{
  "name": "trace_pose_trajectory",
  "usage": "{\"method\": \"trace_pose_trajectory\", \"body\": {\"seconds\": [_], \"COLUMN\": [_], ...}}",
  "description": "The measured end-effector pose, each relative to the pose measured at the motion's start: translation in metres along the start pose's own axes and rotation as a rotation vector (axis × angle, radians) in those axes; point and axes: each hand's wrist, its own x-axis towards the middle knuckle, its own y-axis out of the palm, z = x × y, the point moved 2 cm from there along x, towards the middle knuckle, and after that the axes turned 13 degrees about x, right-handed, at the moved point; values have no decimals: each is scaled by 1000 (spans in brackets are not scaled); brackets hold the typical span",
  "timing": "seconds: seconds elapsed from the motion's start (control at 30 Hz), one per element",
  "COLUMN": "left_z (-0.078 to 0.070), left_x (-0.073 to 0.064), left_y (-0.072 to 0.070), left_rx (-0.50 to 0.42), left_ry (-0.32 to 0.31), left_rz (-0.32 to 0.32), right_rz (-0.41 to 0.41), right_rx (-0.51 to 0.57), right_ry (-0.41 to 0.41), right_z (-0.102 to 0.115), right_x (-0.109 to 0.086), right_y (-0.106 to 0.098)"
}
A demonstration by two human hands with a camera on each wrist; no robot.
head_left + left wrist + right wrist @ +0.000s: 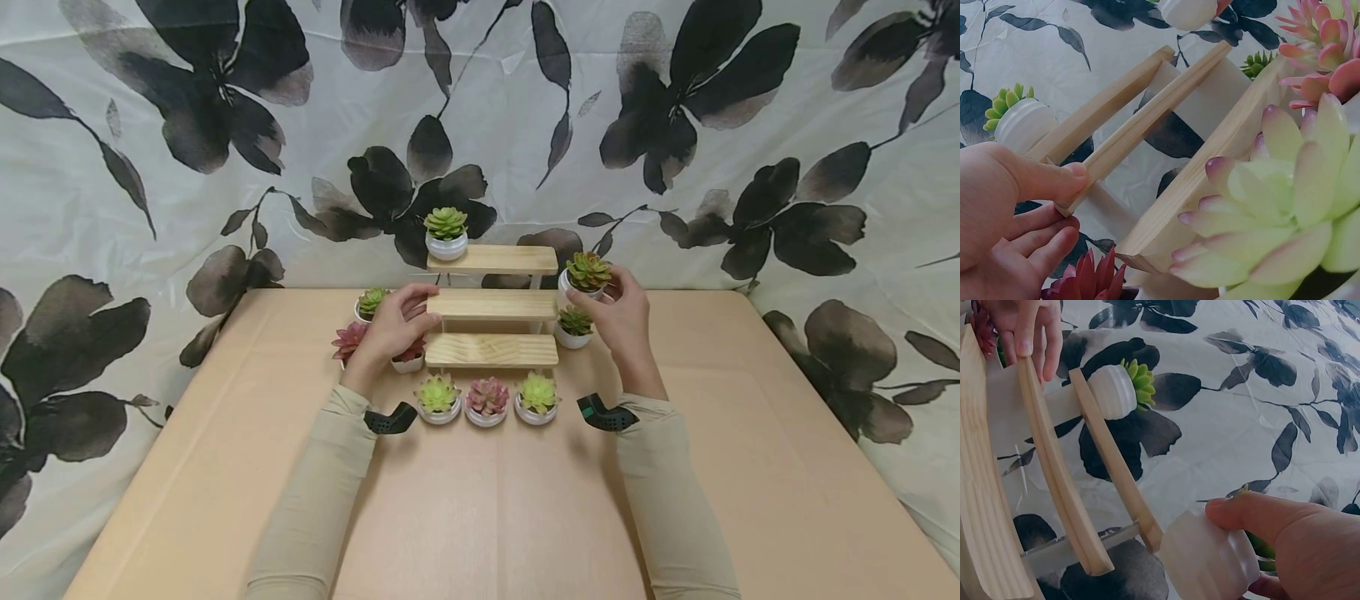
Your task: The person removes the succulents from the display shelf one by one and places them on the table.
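Note:
A tiered wooden stand [492, 351] with three steps and clear supports stands at the table's back. My left hand [397, 327] pinches the left end of its middle step [1124, 129], thumb above and fingers below. My right hand [621, 320] grips a white-potted green succulent [587, 273] with reddish tips beside the stand's right side. In the right wrist view, the thumb lies against that succulent's white pot [1210, 559], and its leaves are mostly hidden. Another green potted succulent [446, 233] sits on the left end of the top step.
Three potted succulents, including a pink one [487, 402], line the stand's front. Behind my left hand are a green succulent [371, 303] and red ones [349, 340], partly covered. A green one [574, 326] stands below my right hand. Floral cloth [525, 125] hangs behind the table.

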Motion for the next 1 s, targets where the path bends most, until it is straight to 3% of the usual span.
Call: {"method": "trace_pose_trajectory", "body": {"seconds": [0.17, 1.0], "left_z": [-20, -20], "left_x": [-8, -10], "left_y": [-4, -4], "left_rx": [-19, -13], "left_ry": [-3, -7], "left_rz": [27, 23], "right_rz": [-22, -124], "right_rx": [-13, -49], "right_ry": [7, 119], "right_z": [-3, -26], "right_x": [2, 17], "right_y": [-4, -31]}}
